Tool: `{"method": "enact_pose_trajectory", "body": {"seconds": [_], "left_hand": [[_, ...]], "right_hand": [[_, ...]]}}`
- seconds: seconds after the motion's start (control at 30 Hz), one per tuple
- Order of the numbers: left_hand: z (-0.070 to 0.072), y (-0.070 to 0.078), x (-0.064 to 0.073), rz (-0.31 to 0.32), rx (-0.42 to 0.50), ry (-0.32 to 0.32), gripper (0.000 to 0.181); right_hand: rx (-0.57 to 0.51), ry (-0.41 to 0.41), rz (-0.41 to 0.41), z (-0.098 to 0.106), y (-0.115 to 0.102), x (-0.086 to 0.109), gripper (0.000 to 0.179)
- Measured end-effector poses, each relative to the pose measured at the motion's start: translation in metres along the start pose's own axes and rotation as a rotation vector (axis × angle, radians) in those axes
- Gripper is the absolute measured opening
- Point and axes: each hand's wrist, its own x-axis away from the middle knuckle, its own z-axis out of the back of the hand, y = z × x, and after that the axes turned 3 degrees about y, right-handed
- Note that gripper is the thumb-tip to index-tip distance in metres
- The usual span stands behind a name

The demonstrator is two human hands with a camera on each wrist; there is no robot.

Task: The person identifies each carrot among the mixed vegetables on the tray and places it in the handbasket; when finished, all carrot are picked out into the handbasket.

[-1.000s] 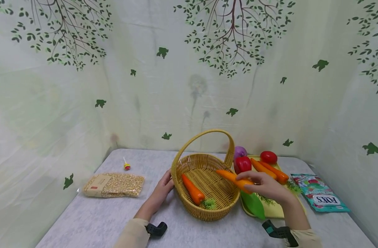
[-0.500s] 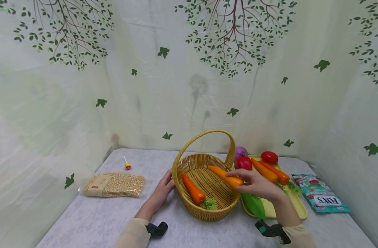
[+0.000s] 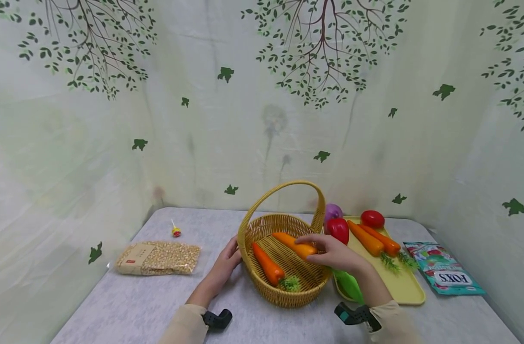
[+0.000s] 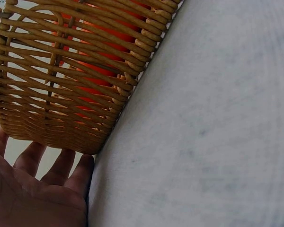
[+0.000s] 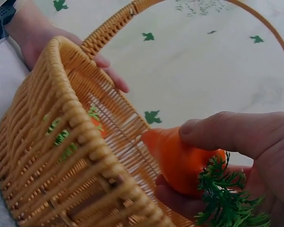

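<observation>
Head view: left hand (image 3: 221,272), fingers spread, touches the basket (image 3: 288,299) at nine o'clock; inside, toward that side, lies a red-orange carrot (image 3: 267,263); near one o'clock, the right hand (image 3: 337,255) pinches an orange carrot (image 3: 287,240); yellow tray (image 3: 410,289) at three.

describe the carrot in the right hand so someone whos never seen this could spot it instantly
Find the wicker basket with the tall arched handle. At its opening, the person's right hand grips an orange carrot near its leafy end. It is the only one held: another carrot lies in the basket, two more carrots on the yellow tray.
</observation>
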Motion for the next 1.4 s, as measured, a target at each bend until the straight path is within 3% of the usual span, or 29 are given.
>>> {"method": "enact_pose_trajectory", "body": {"seconds": [0.2,0.47,0.67,1.4], "left_hand": [[0.0,-0.002,-0.002,-0.017,0.001,0.003,0.051],[0.001,-0.001,-0.001,-0.019,-0.009,0.008,0.05],[0.001,-0.002,0.0,-0.018,-0.002,0.003,0.051],[0.002,-0.002,-0.002,-0.025,0.007,-0.024,0.052]], "right_hand": [[0.045,-0.007,-0.005,-0.011,-0.002,-0.014,0.037],[0.109,-0.039,0.067,-0.024,0.001,-0.029,0.039],[0.107,-0.048,0.063,-0.032,0.006,-0.037,0.04],[0.156,-0.08,0.028,-0.044,0.008,-0.041,0.044]]}}
